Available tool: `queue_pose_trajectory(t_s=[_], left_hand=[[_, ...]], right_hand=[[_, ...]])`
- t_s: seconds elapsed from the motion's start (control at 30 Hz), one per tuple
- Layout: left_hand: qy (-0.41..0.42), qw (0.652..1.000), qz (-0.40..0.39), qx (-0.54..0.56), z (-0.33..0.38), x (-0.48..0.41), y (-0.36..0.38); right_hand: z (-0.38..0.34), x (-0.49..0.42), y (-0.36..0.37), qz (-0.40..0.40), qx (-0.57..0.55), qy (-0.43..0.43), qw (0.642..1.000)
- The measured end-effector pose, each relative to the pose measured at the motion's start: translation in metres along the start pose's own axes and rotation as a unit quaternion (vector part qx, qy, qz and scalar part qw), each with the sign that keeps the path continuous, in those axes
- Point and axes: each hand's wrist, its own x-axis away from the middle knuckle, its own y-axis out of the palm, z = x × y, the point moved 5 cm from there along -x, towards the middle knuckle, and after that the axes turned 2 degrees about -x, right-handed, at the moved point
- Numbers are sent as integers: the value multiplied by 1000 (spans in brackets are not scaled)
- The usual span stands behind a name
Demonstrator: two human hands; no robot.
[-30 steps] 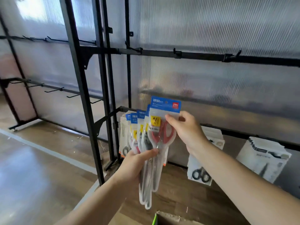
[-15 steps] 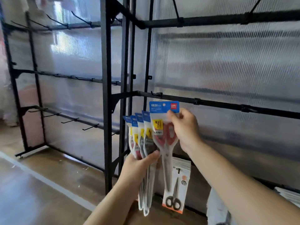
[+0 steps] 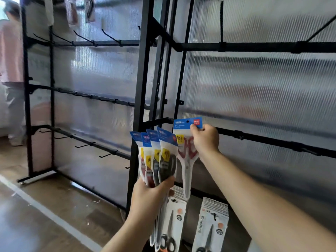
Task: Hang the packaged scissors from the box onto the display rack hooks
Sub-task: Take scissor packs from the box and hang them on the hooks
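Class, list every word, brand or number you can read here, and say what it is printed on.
"deli": red logo on the scissors pack in the right hand.
"SCISSORS", sideways: grey pack at lower right.
Too blurred to read: the rest of that pack's blue header, the yellow stickers, and the four packs in the left hand.

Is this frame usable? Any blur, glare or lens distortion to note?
Head view: backlight through the ribbed panels washes out the top left corner; head view: motion blur softens the rail and the print on the pack in the right hand; head view: the wide lens tilts the black uprights.
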Motion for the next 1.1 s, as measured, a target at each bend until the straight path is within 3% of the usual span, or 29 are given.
queue_pose_trajectory(t_s=[0.27, 0.63, 1.0, 1.1], left_hand=[[-9, 1000, -26, 5, -1, -13, 1], [-55, 996, -70, -23, 2, -48, 3], [-104, 986, -120, -53, -29, -51, 29], [-97, 987, -121, -31, -39, -43, 35]], right_hand=[[15, -5, 6, 31, -15, 10, 999], [30, -41, 17, 31, 83, 64, 994], [59, -31, 1, -46, 117, 95, 987], [50, -13, -14, -78, 45, 73, 993]])
